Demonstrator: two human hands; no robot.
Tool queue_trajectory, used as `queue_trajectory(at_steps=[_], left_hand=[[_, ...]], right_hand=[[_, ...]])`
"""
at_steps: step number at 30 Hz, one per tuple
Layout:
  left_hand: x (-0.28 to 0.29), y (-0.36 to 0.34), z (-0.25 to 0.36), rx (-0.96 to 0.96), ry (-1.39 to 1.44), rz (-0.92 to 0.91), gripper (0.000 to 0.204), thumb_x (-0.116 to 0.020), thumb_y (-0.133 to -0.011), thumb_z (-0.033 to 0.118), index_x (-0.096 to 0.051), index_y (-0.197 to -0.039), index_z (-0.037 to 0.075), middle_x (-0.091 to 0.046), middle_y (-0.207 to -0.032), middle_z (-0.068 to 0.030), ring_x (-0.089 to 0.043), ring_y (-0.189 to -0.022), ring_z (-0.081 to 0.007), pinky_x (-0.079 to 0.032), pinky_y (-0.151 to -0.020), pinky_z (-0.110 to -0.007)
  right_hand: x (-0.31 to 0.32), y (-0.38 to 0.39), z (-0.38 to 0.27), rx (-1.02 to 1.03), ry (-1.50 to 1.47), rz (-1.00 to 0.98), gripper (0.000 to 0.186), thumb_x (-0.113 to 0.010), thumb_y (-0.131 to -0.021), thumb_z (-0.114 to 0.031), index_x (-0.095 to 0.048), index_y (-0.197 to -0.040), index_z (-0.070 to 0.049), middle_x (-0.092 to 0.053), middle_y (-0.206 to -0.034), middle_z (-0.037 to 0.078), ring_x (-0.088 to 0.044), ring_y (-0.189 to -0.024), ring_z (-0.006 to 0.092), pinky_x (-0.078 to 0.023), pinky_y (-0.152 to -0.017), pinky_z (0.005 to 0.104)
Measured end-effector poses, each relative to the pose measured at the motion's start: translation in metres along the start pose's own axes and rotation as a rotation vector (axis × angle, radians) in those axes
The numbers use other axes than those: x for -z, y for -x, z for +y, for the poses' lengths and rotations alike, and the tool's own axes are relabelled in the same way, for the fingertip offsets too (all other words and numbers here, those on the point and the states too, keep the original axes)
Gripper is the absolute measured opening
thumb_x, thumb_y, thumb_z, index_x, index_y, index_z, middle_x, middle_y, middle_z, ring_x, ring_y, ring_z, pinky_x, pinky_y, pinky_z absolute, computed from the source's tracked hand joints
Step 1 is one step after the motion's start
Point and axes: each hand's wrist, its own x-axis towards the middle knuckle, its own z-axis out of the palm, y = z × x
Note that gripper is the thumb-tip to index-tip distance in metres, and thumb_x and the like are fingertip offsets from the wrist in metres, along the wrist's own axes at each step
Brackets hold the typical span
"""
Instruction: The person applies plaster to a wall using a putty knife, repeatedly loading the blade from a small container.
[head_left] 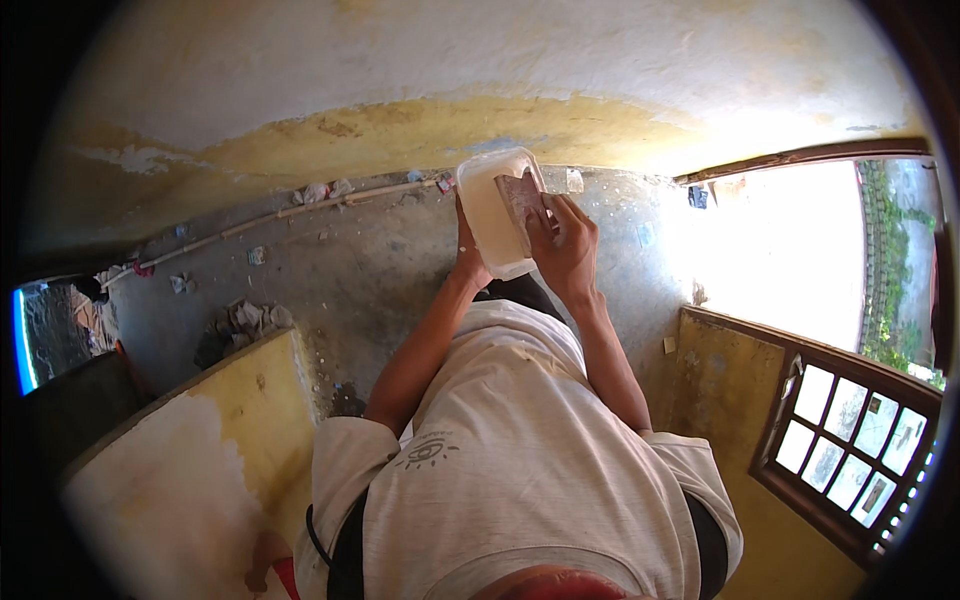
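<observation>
My left hand (469,248) is closed round the left side of a white rectangular plastic tub (513,271), most of its fingers hidden by the tub. Pale, creamy paste (488,215) covers the inside. In my right hand (572,245) a flat reddish-brown scraper (517,195) is pinched between thumb and fingers. Its blade lies over the right part of the tub, and I cannot tell whether it touches the paste. Both hands are in front of my body, close to the wall (420,125), whose yellow paint is partly coated in white.
A long pole (290,212) lies along the wall's foot on the grey, littered floor (350,250). Crumpled cloth (245,325) lies behind a low yellow wall (255,400). A bright doorway (780,250) and a dark-framed window (850,440) are right. Another person's arm (268,555) shows lower left.
</observation>
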Motion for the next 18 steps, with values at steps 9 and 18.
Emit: queue_trajectory(at_steps=[9, 18], left_hand=[[0.003, 0.004, 0.0, 0.032, -0.137, 0.224, 0.083, -0.028, -0.099, 0.08, -0.054, -0.145, 0.016, -0.067, -0.13, -0.0081, -0.068, -0.114, -0.0267, -0.058, -0.096, -0.046], [0.012, 0.014, 0.0, -0.038, -0.05, 0.148, 0.07, -0.036, -0.103, 0.068, -0.056, -0.141, 0.013, -0.067, -0.127, -0.0085, -0.069, -0.111, -0.0248, -0.059, -0.095, -0.043]], right_hand=[[0.002, -0.002, 0.006, 0.004, 0.068, 0.026, 0.015, -0.067, -0.092, -0.004, -0.07, -0.104, 0.004, -0.067, -0.087, 0.02, -0.066, -0.07, 0.0343, -0.053, -0.065, 0.0374], [-0.002, -0.003, -0.008, 0.074, 0.017, -0.012, 0.015, -0.066, -0.091, -0.002, -0.068, -0.104, 0.005, -0.067, -0.09, 0.022, -0.066, -0.073, 0.0399, -0.054, -0.065, 0.0408]])
